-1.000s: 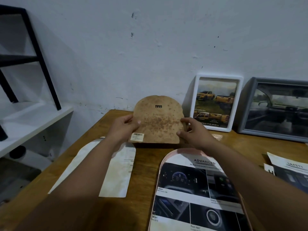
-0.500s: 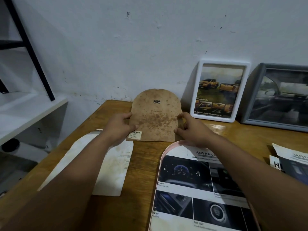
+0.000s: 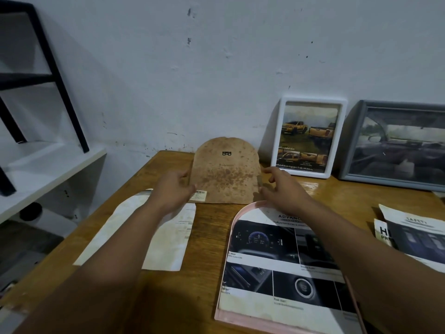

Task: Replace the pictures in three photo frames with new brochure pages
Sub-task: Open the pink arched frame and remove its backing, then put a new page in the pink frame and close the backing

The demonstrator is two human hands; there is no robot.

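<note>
A stained brown arch-shaped backing board lies on the wooden table near the wall. My left hand hovers at its left edge and my right hand at its right edge, both with fingers spread and holding nothing. Closer to me lies a pink arch-shaped frame with a car-interior brochure page in it. A white frame with a yellow-truck picture and a grey frame with a dashboard picture lean against the wall.
A yellowed arch-shaped old paper lies on the table at the left, under my left forearm. Loose brochure pages lie at the right edge. A white shelf with black legs stands left of the table.
Both hands held the backing board by its sides; they lowered it onto the table and have now let go, fingers spread.
</note>
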